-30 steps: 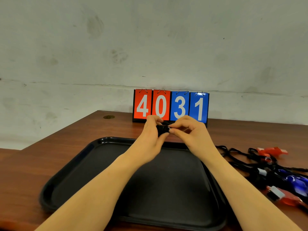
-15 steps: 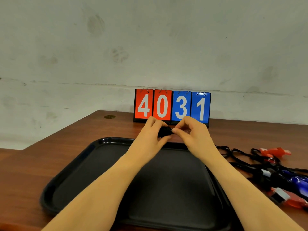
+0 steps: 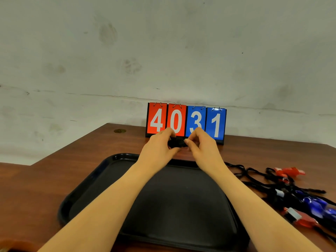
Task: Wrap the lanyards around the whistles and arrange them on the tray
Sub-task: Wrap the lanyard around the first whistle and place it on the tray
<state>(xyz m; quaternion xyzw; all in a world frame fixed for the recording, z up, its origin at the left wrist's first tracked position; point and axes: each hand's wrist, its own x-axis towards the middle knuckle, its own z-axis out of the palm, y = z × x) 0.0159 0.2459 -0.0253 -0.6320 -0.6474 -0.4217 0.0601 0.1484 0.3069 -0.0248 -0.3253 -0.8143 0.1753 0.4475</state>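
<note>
Two hands, one dark whistle bundle held above the tray's far edge.
The whistle bundle [image 3: 177, 142] is pinched by left hand [image 3: 160, 148] and right hand [image 3: 201, 148]; cord should be kept taut, then laid on the bare tray [image 3: 87, 188].

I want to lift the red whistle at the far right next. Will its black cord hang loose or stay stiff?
Probably loose: the black cord lies in limp curves on the table. It may snag, since it crosses other cords. The red whistle looks like light plastic.
</note>
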